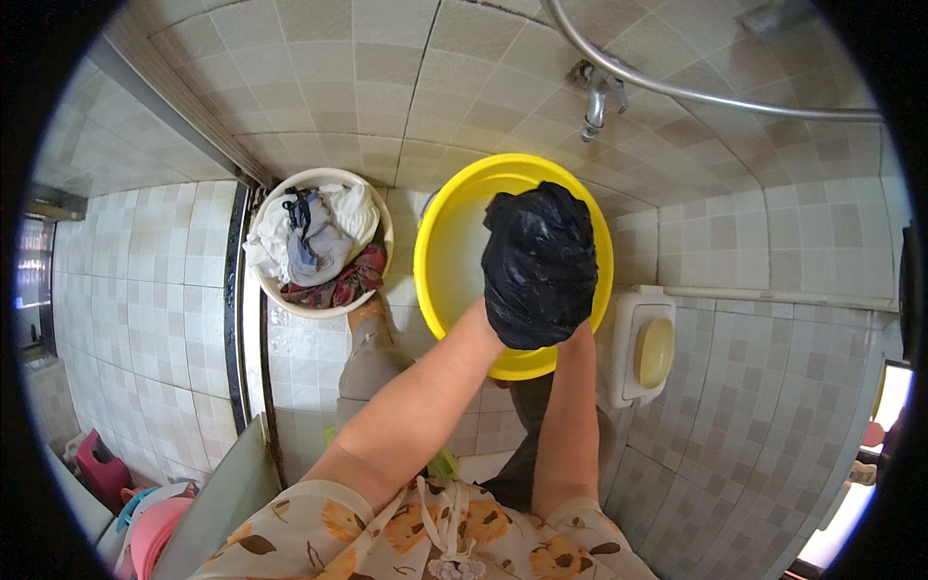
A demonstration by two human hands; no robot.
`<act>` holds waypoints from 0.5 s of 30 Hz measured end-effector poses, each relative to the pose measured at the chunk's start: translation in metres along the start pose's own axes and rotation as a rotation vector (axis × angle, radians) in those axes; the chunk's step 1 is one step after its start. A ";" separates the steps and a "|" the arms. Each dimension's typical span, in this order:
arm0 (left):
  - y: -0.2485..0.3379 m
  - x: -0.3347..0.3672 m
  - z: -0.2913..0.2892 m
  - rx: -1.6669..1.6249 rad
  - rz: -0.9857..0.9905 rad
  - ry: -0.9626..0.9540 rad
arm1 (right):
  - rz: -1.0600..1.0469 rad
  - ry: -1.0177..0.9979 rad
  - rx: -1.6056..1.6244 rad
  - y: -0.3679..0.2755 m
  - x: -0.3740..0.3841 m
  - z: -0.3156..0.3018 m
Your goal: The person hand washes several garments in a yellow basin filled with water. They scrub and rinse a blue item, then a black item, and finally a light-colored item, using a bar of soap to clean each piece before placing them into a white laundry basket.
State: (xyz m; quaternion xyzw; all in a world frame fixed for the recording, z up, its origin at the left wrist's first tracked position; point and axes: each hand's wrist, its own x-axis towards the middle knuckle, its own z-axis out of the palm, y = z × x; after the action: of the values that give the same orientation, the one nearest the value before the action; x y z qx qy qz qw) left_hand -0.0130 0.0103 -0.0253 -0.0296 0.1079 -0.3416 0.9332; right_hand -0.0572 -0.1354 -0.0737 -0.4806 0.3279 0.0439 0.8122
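A wet-looking, bunched black garment hangs over the yellow basin, held up on both my arms' ends. My left hand reaches in under its lower left edge; only the wrist area shows, the fingers being covered by the cloth. Beside it, my right hand goes in under the lower right edge, and its fingers are hidden too. The garment's exact kind cannot be made out. Pale, cloudy-looking liquid shows inside the basin left of the cloth.
Left of the basin, a cream tub holds white, grey-blue and dark red patterned clothes. A metal tap juts from the tiled wall beyond, under a curved hose. At right, a yellow oval soap bar rests on a white ledge.
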 end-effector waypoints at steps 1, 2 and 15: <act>0.001 0.000 -0.002 0.000 -0.006 -0.001 | 0.011 0.033 0.020 -0.006 -0.001 0.004; 0.001 0.001 -0.003 0.013 -0.007 0.008 | 0.023 0.065 0.040 -0.014 -0.002 0.005; 0.015 0.001 0.018 0.537 -0.171 0.628 | -0.505 -0.114 -0.617 -0.149 -0.041 0.052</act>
State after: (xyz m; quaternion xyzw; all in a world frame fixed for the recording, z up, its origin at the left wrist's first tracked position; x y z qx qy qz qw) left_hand 0.0009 0.0206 -0.0101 0.3111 0.2913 -0.4264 0.7978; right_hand -0.0061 -0.1633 0.0787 -0.7640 0.1254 -0.0339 0.6320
